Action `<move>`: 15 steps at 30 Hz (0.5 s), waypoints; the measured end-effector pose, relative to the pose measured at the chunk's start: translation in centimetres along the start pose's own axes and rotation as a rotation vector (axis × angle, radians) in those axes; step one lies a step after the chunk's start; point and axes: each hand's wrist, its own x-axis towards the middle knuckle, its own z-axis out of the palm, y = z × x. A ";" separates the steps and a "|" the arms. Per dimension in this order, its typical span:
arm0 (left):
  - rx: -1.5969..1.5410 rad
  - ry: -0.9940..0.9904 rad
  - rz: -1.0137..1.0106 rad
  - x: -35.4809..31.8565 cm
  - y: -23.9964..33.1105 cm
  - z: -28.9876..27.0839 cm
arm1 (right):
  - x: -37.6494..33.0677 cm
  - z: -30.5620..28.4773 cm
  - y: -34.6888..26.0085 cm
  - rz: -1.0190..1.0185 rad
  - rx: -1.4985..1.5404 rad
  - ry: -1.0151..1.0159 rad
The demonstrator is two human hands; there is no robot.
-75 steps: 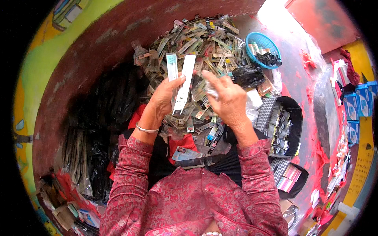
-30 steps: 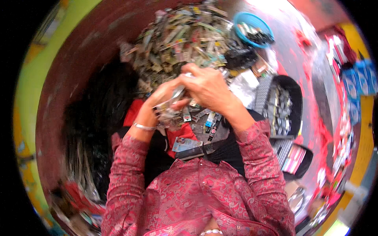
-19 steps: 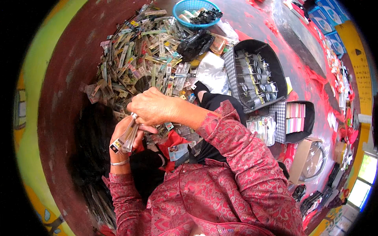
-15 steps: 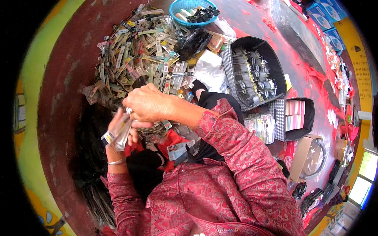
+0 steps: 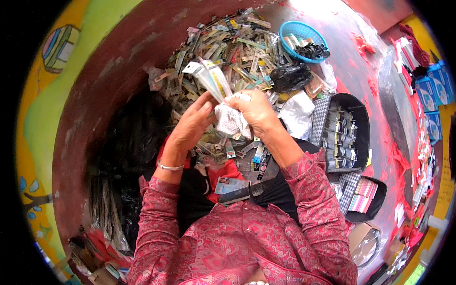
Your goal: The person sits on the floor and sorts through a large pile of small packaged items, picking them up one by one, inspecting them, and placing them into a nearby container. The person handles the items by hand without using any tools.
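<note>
My right hand (image 5: 258, 112) is closed on a crumpled white knitted cloth (image 5: 232, 119) and the lower ends of a few slim clear plastic packets (image 5: 210, 77). The packets fan up and to the left from its fingers, with white and yellow at their tops. Against the packets' left side is my left hand (image 5: 193, 119), its fingers loosely stretched and slightly apart, not wrapped round anything I can see. Beyond both hands spreads a big heap of similar slim packets (image 5: 256, 54).
A blue basket (image 5: 283, 35) with rolls and black pieces stands beyond the heap. To the right are two checked black boxes, one with packets (image 5: 362, 114), one with striped cards (image 5: 377, 202). Black plastic (image 5: 133, 137) lies at left. A dark strap-like piece (image 5: 235, 194) rests by my lap.
The view has swung, shifting the scene rightward and down. My right hand has moved off my left and now grips a white cloth with the packets. My left hand has loosened from the packets.
</note>
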 end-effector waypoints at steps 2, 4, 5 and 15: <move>0.038 0.100 0.007 0.0 -0.3 0.6 | -0.7 1.8 0.6 -0.041 -0.217 -0.061; 0.176 0.116 -0.026 -0.2 -0.1 0.2 | -1.0 2.9 1.4 -0.090 -0.445 -0.086; 0.097 0.142 -0.021 -0.2 -0.2 -0.4 | -1.3 3.0 1.2 -0.098 -0.595 -0.103; 0.274 -0.086 -0.379 -1.2 1.0 0.7 | -0.3 3.0 -2.6 -0.871 -0.606 0.199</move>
